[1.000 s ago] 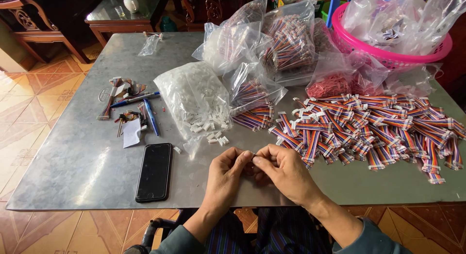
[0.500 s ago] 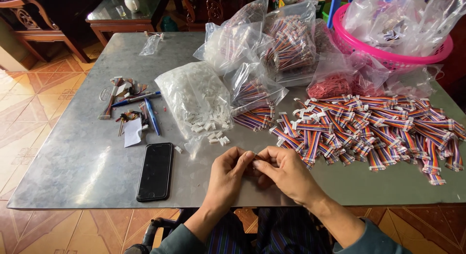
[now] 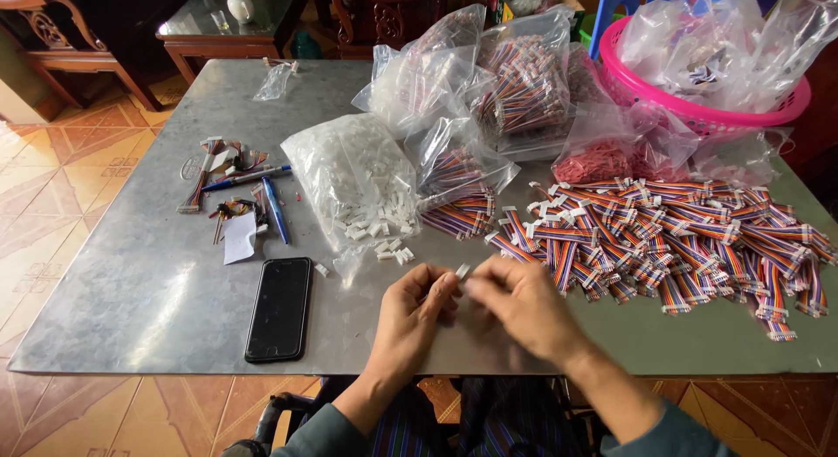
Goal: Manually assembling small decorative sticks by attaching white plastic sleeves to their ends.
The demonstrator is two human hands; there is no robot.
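Both our hands meet at six o'clock: left hand (image 3: 417, 310) and right hand (image 3: 522, 307) pinch a small white connector (image 3: 462, 272) between fingertips, lifted for a clear look; ribbon cables (image 3: 672, 239) wait at three o'clock.

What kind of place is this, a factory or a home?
Probably a home used for piecework: carved wooden furniture and a tiled floor surround a metal table piled with rainbow ribbon cables and a bag of white connectors.

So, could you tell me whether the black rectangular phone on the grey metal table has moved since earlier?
No; the black phone lies left of the hands, below the blue pen, as before.
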